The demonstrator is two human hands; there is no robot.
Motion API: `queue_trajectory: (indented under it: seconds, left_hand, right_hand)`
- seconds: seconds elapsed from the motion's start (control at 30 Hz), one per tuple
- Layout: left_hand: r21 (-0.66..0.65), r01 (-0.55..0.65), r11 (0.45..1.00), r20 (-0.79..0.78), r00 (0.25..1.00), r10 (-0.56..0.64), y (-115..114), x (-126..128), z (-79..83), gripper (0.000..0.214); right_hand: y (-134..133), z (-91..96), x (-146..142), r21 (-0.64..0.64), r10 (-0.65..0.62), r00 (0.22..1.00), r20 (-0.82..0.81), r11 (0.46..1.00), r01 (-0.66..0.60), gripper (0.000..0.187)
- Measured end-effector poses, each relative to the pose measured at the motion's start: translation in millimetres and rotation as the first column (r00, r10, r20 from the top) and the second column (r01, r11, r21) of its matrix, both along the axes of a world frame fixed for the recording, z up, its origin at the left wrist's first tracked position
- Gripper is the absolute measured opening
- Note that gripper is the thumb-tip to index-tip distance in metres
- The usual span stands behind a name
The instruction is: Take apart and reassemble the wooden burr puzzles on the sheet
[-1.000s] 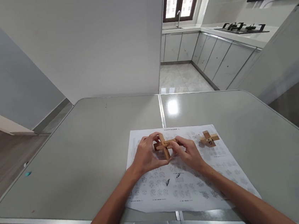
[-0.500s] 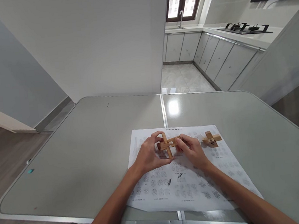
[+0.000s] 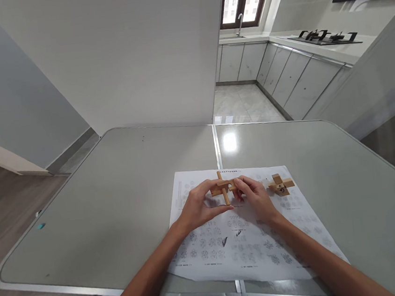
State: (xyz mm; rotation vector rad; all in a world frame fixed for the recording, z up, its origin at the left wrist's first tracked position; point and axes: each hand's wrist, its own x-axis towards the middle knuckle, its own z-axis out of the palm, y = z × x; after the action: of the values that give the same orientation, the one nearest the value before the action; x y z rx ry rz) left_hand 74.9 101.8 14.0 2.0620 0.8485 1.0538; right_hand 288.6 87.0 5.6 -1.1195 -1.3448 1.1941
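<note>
Cross of notched wooden bars (image 3: 225, 197) sat between the person's hands, over the upper middle of the printed sheet (image 3: 210, 266) on the grey table (image 3: 83, 202). Left hand (image 3: 198, 206): wide C, thumb at the cross's near tip, fingers curled round its left side; exact finger contact partly hidden. Right hand (image 3: 257, 200): nearly closed, thumb and fingers pinching the right-hand end. Marked wooden assembly (image 3: 281, 187) lay on the sheet, just right of that hand. My read: good handling meant left bracing the body, right working straight along the notch, light pressure, no twisting, fingertips clear of the joint.
</note>
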Motion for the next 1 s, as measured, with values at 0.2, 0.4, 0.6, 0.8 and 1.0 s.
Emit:
queue_trajectory:
  seconds: [0.2,0.4,0.6,0.8,1.0]
  left_hand:
    - [-0.003,-0.001,1.000,0.010,1.000,0.001,1,-1,-1.0,0.059]
    - [-0.046,0.013,0.999,0.084,0.996,-0.009,-1,4,-3.3,0.041]
    - [-0.167,0.009,0.986,0.180,0.983,0.022,-1,7,-6.0,0.025]
    - [-0.179,-0.060,0.982,0.165,0.982,0.090,-2,8,-5.9,0.009]
    - [-0.089,0.019,0.996,0.145,0.989,-0.006,-5,6,-2.9,0.011]
  right_hand:
    - [0,0.6,-1,-0.039,0.023,0.999,-0.045,0.999,-0.025,0.045]
    - [1,0.9,-2,-0.075,0.015,0.997,-0.071,0.997,-0.020,0.046]
    - [3,1.0,-2,-0.093,-0.042,0.994,-0.099,0.995,0.033,0.046]
    - [3,-4.2,-3,-0.128,-0.078,0.987,-0.139,0.990,0.060,0.044]
    - [6,-8.1,0,-0.222,-0.187,0.944,-0.272,0.967,0.127,0.042]
